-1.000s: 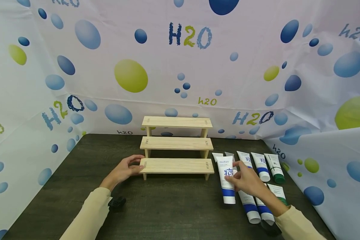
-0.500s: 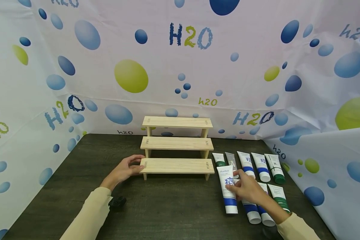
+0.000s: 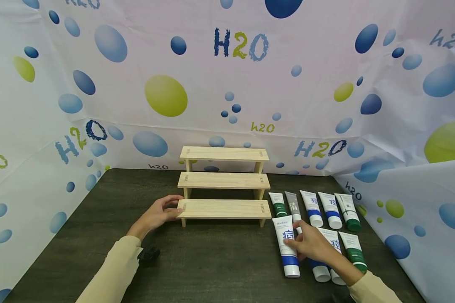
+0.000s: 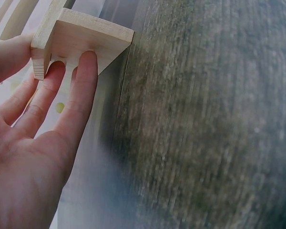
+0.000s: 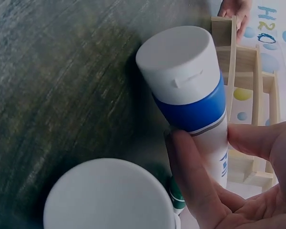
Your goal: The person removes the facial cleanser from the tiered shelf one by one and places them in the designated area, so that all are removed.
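Observation:
A three-step wooden display stand (image 3: 223,209) stands on the dark table. At its left end my left hand (image 3: 159,214) holds the lowest step; the left wrist view has the thumb on one side of the board (image 4: 93,28) and fingers (image 4: 87,71) on the other. My right hand (image 3: 312,242) pinches a white squeeze tube (image 3: 286,244) with a blue band, between thumb and fingers. The tube's white cap (image 5: 178,62) points toward me, and its printed face is up. It lies leftmost in the front row of tubes, close over the table.
Behind it lie a green-banded tube (image 3: 278,204), a grey tube (image 3: 293,205), blue-banded tubes (image 3: 330,209) and a green-capped tube (image 3: 347,210). The front row also has a green-banded tube (image 3: 353,250) and blue-banded ones, partly under my right forearm. A printed cloth (image 3: 227,84) hangs behind the table.
My right hand has brought the blue-banded tube down and toward me, uncovering the green-banded and grey tubes behind it. The left hand and the stand have stayed in place.

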`<state>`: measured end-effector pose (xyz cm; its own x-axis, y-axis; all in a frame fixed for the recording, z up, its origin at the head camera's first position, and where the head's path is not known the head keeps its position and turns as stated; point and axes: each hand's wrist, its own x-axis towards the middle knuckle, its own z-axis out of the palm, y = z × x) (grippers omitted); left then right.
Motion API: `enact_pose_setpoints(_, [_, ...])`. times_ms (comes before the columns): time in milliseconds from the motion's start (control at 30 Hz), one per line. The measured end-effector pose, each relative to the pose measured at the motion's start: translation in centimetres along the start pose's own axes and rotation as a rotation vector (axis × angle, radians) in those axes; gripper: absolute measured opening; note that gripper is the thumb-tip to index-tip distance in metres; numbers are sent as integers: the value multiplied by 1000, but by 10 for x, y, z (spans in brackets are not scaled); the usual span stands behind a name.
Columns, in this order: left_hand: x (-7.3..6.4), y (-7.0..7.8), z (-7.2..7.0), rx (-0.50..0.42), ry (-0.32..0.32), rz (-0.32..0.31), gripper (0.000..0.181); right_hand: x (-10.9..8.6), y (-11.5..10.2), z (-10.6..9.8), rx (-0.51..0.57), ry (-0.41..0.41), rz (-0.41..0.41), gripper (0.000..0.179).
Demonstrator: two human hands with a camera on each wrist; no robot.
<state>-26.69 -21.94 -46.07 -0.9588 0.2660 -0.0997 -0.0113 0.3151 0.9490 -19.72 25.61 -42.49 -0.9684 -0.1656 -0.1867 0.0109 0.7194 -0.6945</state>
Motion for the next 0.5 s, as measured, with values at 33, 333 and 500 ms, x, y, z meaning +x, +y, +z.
enact_pose_setpoints(33, [0,0,0,-2,0,0,62,0,0,1,3,0,4,59])
enact_pose_setpoints(333, [0,-1,0,5,0,-1,62,2,1,8,-17,-10,49,63])
enact_pose_setpoints(500, [1,-1,0,-2,-2,-2,61,1,3,10,-8,-13,66,63])
